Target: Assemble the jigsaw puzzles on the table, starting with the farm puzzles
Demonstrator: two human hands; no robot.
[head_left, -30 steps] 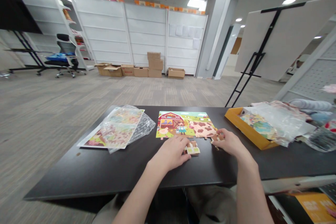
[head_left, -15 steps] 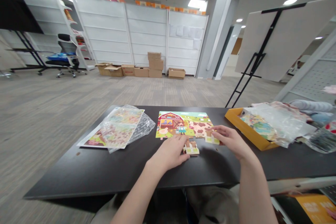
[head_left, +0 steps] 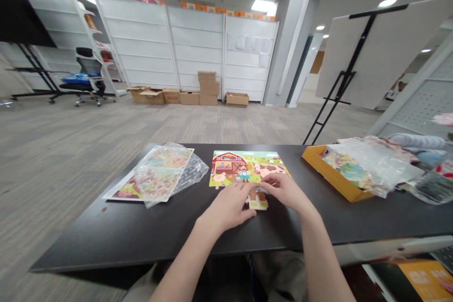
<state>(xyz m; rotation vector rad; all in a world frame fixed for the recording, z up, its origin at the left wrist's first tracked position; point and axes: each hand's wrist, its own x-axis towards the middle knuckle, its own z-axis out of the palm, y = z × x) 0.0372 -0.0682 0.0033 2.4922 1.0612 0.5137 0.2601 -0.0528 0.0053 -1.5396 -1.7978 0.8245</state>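
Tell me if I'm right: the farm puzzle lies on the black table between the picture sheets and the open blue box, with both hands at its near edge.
The box is yellow, not blue, as the head view shows. It's open, and the farm puzzle lies on the black table between it and the picture sheets, left hand and right hand at its near edge.

Toward ten o'clock, a black screen [head_left: 23, 14] stands near a wheeled chair [head_left: 87, 78]. Around twelve, cardboard boxes [head_left: 208, 88] sit before white shelving [head_left: 194, 42]; at two, a black easel [head_left: 357, 49] bears a pale board [head_left: 396, 52].
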